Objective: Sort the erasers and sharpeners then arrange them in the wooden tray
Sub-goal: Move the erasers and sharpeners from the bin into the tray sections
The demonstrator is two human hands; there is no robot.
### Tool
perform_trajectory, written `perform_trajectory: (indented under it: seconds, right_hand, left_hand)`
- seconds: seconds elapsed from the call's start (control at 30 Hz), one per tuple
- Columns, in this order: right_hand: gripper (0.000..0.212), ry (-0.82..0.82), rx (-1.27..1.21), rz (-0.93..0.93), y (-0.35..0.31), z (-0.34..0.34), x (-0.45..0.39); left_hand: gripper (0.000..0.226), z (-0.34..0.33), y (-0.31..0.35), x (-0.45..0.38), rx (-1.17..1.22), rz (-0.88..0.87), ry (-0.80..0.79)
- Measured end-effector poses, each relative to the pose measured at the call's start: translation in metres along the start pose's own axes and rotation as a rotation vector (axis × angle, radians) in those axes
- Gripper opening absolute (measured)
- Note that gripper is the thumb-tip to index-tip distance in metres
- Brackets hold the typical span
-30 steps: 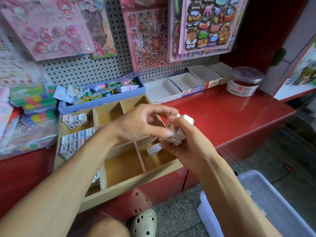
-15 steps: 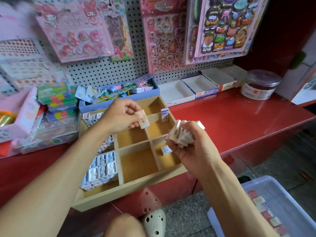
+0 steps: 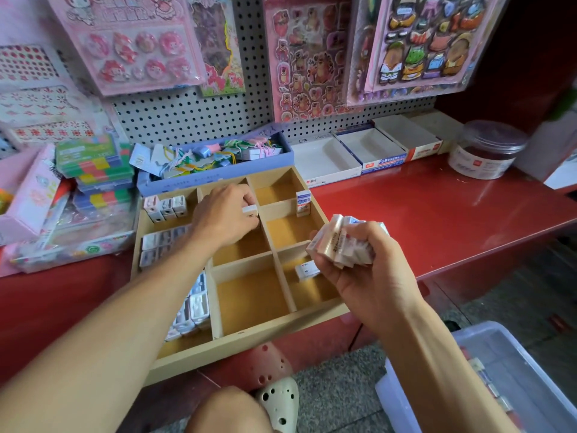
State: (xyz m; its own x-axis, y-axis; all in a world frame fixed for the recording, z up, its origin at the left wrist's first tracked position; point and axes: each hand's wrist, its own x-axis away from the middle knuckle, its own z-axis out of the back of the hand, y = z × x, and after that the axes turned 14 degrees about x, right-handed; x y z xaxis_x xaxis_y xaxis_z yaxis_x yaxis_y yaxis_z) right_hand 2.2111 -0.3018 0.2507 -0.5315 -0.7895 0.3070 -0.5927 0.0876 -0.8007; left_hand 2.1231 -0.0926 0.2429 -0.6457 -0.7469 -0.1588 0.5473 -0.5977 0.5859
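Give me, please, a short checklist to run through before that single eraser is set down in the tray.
1. Left hand pinches one eraser: ok.
2. It is over the wooden tray, at the middle column: ok.
3. Compartment under it free: cannot tell, the hand hides it.
4. Right hand grips the eraser bundle firmly: ok.
5. Upright eraser stands clear of the left hand: ok.

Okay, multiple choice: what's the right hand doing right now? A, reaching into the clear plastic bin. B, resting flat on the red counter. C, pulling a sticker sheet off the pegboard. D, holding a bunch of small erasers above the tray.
D: the right hand grips a bunch of small erasers above the near right corner of the wooden tray.
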Motion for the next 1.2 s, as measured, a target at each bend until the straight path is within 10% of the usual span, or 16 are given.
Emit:
perform_trajectory:
  seconds: [0.2,0.37,0.6,1.2]
  right_hand:
    - [0.018,0.018,-0.059,0.009,-0.002,0.004,0.008]
    - [0.014,-0.009,-0.099,0.012,-0.003,0.000,0.016]
    - [0.015,0.044,-0.061,0.037,-0.006,0.000,0.026]
    - [0.053,0.290,0.040,0.149,-0.011,0.049,0.042]
  left_hand:
    - [0.015,-0.002,0.012,0.028,0.195,0.055,0.196]
    - [0.013,0.000,0.050,0.069,0.761,0.037,-0.186]
    - [0.013,-0.001,0.066,0.083,0.835,0.032,-0.325]
    - [0.012,-0.045,0.074,0.043,0.089,-0.255,-0.168]
